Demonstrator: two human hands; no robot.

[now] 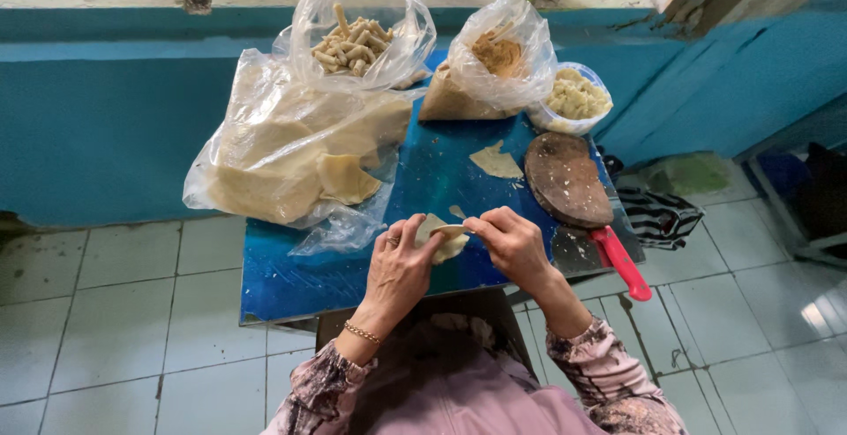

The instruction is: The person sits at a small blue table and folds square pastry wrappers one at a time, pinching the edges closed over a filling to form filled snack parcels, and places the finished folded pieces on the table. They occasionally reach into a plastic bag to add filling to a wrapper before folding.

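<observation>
At the frame's lower centre, our left hand (397,267) and right hand (512,243) pinch a pale, thin dough wrapper (439,239). Its long axis runs left-right above the blue tabletop (432,179).

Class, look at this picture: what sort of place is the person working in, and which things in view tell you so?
Probably a small home or stall food-preparation spot: a low blue table on a tiled floor, plastic bags of dough sheets and rolled pieces, and both hands folding a wrapper.

Pale, thin dough wrapper (438,236), partly folded, held up between both hands' fingertips, just above the near edge of the blue tabletop (291,276)
</observation>
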